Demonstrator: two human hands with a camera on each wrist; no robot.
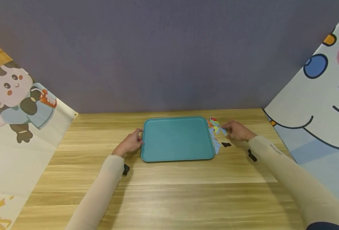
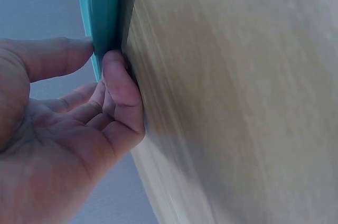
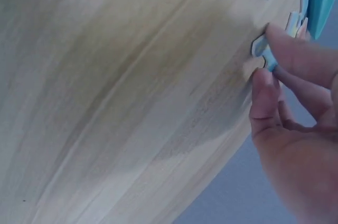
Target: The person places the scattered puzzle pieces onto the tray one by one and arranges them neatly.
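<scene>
Right hand point(image 1: 238, 130) pinching a small flat pale-blue puzzle piece point(image 3: 262, 50) between thumb and fingertip, just off the bench, beside the right edge of a flat teal plastic tray point(image 1: 176, 139). Left hand point(image 1: 130, 142) gripping the tray's left rim, thumb above and finger beneath, probably to steady it. Loose pile of colourful cardboard puzzle pieces point(image 1: 214, 132) along the tray's right edge on the light wooden bench point(image 1: 169, 191). Printed pictures too small to read; wrist views blurred; tray underside hidden.
</scene>
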